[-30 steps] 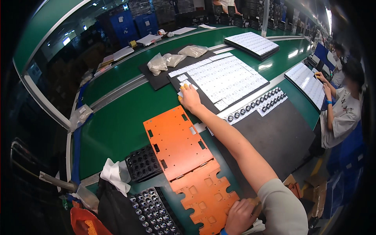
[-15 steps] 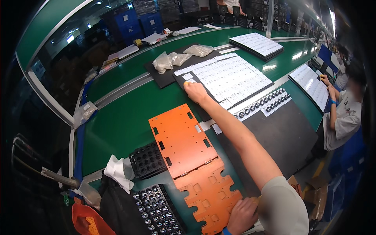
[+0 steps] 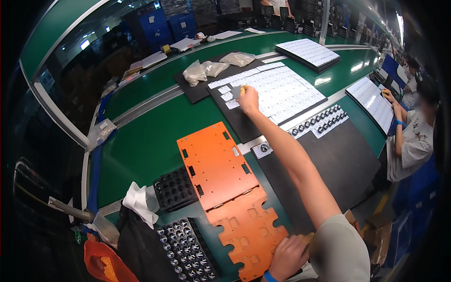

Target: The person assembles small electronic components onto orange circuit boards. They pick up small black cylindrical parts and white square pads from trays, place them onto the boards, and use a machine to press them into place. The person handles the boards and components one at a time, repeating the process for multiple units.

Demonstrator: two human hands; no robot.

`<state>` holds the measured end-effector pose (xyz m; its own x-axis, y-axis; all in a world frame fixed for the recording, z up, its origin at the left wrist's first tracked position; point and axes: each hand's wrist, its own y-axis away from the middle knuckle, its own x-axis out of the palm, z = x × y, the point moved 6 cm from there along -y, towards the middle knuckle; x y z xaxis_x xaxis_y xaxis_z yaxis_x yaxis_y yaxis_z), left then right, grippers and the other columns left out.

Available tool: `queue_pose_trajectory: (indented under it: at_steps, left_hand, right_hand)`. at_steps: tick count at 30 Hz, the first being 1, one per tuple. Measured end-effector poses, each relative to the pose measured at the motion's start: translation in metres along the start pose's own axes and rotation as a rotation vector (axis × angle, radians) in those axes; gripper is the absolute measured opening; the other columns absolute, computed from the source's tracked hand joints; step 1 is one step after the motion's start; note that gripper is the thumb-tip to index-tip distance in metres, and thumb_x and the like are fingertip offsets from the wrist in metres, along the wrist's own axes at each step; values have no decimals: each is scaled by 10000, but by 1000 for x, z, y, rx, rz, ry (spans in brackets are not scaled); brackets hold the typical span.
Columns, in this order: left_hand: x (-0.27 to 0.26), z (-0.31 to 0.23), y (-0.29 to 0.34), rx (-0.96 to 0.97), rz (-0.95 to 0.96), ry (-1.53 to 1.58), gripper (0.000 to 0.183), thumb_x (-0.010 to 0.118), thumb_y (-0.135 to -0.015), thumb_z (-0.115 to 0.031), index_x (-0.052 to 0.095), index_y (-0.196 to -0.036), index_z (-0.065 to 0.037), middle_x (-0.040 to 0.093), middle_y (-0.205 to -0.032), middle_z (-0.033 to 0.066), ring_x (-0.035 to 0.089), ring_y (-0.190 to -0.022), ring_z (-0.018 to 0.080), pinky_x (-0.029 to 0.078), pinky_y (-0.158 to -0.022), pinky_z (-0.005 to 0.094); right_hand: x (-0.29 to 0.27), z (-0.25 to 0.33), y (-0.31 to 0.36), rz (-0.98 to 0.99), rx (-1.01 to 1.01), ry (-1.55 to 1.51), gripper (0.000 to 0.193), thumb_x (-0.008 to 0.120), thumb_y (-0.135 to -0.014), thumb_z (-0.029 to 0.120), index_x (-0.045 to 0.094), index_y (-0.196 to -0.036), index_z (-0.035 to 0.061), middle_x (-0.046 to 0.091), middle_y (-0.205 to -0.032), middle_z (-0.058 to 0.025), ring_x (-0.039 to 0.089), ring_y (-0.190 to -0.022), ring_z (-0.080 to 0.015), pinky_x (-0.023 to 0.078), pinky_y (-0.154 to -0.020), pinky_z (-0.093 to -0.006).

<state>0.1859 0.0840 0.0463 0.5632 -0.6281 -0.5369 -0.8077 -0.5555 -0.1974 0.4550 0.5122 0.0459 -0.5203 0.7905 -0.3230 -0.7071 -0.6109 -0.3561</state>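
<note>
My right hand (image 3: 249,99) reaches out over the sheet of white panels (image 3: 282,89) on a dark board. Its fingers, with yellow fingertip covers, pinch a small flat grey piece (image 3: 236,92). Several loose white squares (image 3: 227,97) lie just left of it. My left hand (image 3: 288,256) rests at the right edge of the lower orange fixture plate (image 3: 249,230), fingers curled; whether they hold anything is hidden. The upper orange plate (image 3: 216,164) adjoins it. On the black board (image 3: 319,169) under my right forearm sit white strips with round black parts (image 3: 324,120).
A black tray of shiny round parts (image 3: 185,249) stands lower left, with a black tray (image 3: 174,190) behind it. Clear bags (image 3: 206,70) lie at the far side. Stacked white panels (image 3: 307,52) are at the back. A co-worker (image 3: 408,127) handles another white sheet at right.
My right hand has moved right from the corner of the white sheet, now with the grey piece. More loose squares show. A round black part at the black board's corner is uncovered. My left hand stays put.
</note>
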Motion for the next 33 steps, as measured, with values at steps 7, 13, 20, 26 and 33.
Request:
queue_pose_trajectory:
  at_steps: [7,13,20,26,33]
  left_hand:
    - [-38,-20,-10,49,-291,253,225,737,-843,-55,713,-1064,-22,687,-993,109,646,-851,244,517,-703,317]
    - [-38,35,34,-198,-706,1033,522,580,-1000,-165,392,-1472,-42,580,-1325,125,600,-1163,243,504,-961,361]
    - [-77,23,31,-102,-867,1527,633,396,-1050,-468,365,-1501,-25,501,-1428,204,447,-1361,365,323,-1171,496]
    - [-52,58,48,-330,-812,1930,427,389,-1043,-292,554,-1337,-30,615,-1294,149,579,-1207,279,448,-1072,428]
    - [-42,52,50,-255,-723,1850,433,400,-1038,-319,555,-1338,-48,600,-1300,91,565,-1232,260,466,-1054,435]
  right_hand:
    - [-40,37,46,297,225,-658,240,462,-995,68,616,-1036,-112,695,-831,-169,720,-665,-216,561,-547,-295]
    - [-142,169,219,753,-303,-561,232,512,-1011,130,647,-1146,-1,715,-933,-108,690,-731,-157,550,-611,-307]
    - [-194,177,392,917,-1357,167,467,617,-853,155,543,-1274,-33,569,-771,-63,649,-726,-224,545,-673,-349]
    - [-200,167,412,1053,-1249,265,386,618,-852,175,585,-1180,-26,609,-824,-111,669,-742,-268,551,-640,-376]
    - [-211,194,401,982,-1089,93,400,619,-912,258,614,-1189,-30,597,-848,-112,660,-822,-276,558,-645,-403]
